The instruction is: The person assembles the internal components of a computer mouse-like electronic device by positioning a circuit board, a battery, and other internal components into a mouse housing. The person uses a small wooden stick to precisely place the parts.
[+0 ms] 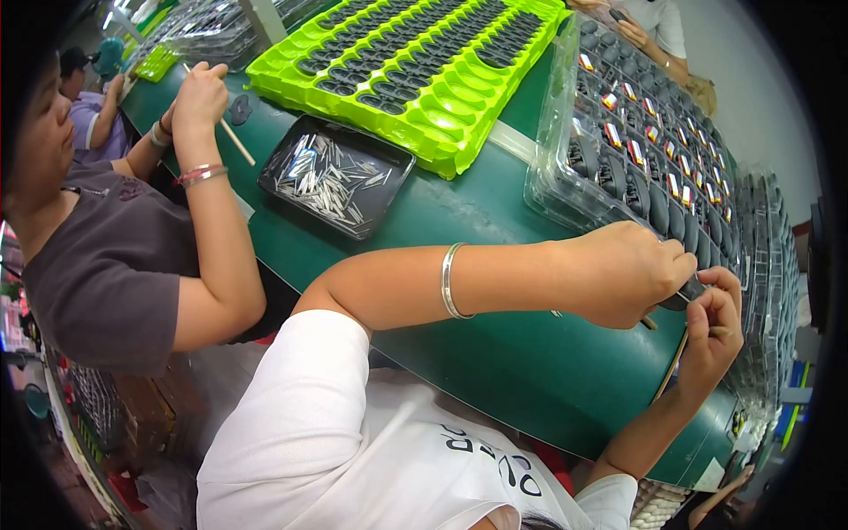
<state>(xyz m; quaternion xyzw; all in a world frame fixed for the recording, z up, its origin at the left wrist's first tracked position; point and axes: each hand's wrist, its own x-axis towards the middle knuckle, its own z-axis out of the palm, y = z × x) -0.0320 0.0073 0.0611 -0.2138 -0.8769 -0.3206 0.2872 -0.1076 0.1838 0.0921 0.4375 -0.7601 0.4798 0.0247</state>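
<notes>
My left hand [627,274], with a silver bangle on its wrist, is closed in a fist. Below its fingers the tip of a thin wooden stick [650,323] pokes out. Right beside it, my right hand [714,331] pinches a small dark plastic part [682,295], and the two hands meet at that part. A light stick end also shows by the right fingers; whether it belongs to the same stick I cannot tell. My fingers hide most of the part.
A lime-green tray [459,152] bears rows of dark oval parts. A black tray [375,216] holds silvery strips. Clear plastic trays [548,190] with dark shells and coloured labels are stacked at the right. At left, a co-worker's hand [201,97] holds a stick above the green table [468,349].
</notes>
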